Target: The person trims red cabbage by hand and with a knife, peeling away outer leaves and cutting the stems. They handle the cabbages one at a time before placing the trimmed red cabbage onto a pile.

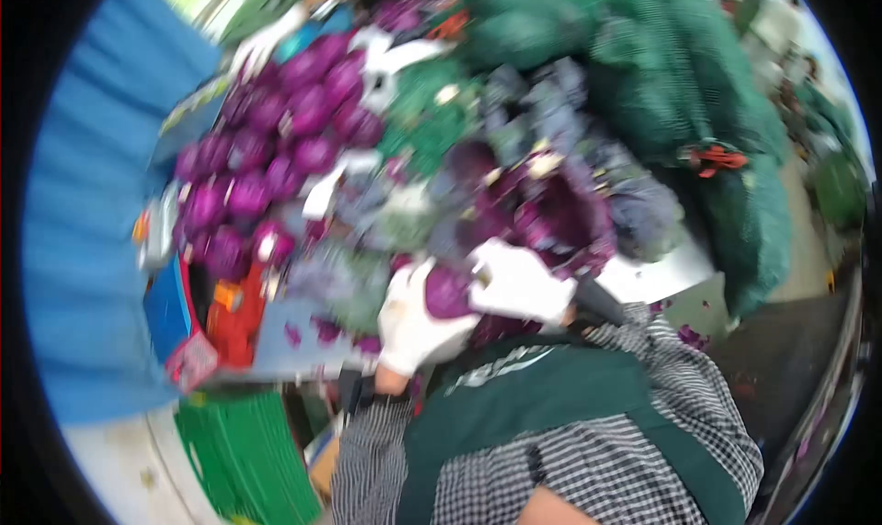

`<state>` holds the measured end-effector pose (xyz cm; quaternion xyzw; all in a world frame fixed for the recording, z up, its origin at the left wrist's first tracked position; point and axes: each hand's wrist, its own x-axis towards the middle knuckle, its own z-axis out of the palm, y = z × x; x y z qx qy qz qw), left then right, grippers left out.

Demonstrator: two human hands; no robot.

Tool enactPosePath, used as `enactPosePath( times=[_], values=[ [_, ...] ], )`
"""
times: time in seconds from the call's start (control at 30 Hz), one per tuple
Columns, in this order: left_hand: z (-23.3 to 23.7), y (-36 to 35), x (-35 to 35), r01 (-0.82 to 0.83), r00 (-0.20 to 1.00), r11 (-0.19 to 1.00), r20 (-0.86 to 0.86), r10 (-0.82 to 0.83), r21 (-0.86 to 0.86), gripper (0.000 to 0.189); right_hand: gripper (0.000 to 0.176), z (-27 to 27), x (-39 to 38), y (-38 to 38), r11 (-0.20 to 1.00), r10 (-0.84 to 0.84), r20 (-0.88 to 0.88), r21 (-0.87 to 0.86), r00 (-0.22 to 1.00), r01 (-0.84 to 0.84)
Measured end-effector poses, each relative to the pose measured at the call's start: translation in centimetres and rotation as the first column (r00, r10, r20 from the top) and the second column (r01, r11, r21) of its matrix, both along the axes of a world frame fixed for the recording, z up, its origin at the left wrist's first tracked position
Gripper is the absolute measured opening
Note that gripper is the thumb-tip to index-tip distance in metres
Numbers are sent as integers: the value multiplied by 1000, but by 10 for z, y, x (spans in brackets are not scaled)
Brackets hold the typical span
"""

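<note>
My left hand point(412, 327), in a white glove, is wrapped round the left side of a small purple cabbage point(447, 292). From the right, my right hand point(522, 282), also in a white glove, reaches the same cabbage; motion blurs its fingers, and what it may hold cannot be made out. Just beyond my right hand lie loose purple outer leaves point(560, 213). Dull grey-green leaves point(335, 282) spread over the table to the left of my hands.
Many peeled purple cabbages point(266, 148) are piled at the back left, where another person's gloved hand point(266, 43) rests. Full green net sacks point(652, 75) stand at the back right. A green crate point(248, 456) and a red bag point(236, 318) are at the left.
</note>
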<state>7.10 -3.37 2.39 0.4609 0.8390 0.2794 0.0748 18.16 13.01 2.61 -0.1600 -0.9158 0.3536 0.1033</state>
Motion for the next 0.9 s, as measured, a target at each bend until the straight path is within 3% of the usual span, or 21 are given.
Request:
enactPosePath(
  times=[0.07,0.1,0.2,0.27,0.3,0.4,0.47,0.5,0.6,0.67,0.73,0.77,0.87,0.9],
  values=[
    [-3,-4,-1,62,994,996,82,-68,70,96,24,-14,0,6,1000,10,14,8,1000,-10],
    [-4,-8,1,32,991,998,125,-39,56,96,22,-22,1,11,1000,-12,19,7,1000,12],
    [-10,-16,-7,166,975,986,148,-166,10,104,23,-33,0,12,994,-13,33,-107,999,17],
    [-11,-22,-12,222,962,975,167,-215,-25,108,31,-21,0,10,982,8,89,-190,996,9],
    [-14,-24,-14,242,966,970,95,-239,-22,108,44,-12,2,9,977,9,98,-212,995,12],
    [-7,-19,-8,246,969,967,15,-246,-60,109,56,-4,3,2,998,35,85,-64,996,-29],
    [-2,-14,-10,269,961,951,-30,-276,-153,110,53,-5,1,2,996,69,56,-54,996,-66],
    [9,-11,-7,305,952,946,0,-307,-111,86,48,-4,1,5,993,104,29,-66,994,-101],
    [8,-6,-7,266,963,960,-27,-270,-87,95,35,-6,4,12,991,119,-21,-62,993,-120],
    [11,-5,-8,326,943,940,-30,-330,-101,89,27,-15,6,15,989,125,-44,-68,991,-128],
    [15,-2,-8,268,963,938,70,-259,-221,110,15,-31,4,6,994,21,-59,113,998,-14],
    [14,-3,-7,307,952,939,42,-304,-156,105,13,-23,6,2,994,16,-44,108,999,-11],
    [6,-5,-6,284,958,957,55,-282,-50,97,23,-11,10,12,999,15,-28,-28,1000,-16],
    [0,-10,-9,269,962,962,61,-267,-39,97,35,5,12,13,980,22,43,-200,999,-13]
  ],
)
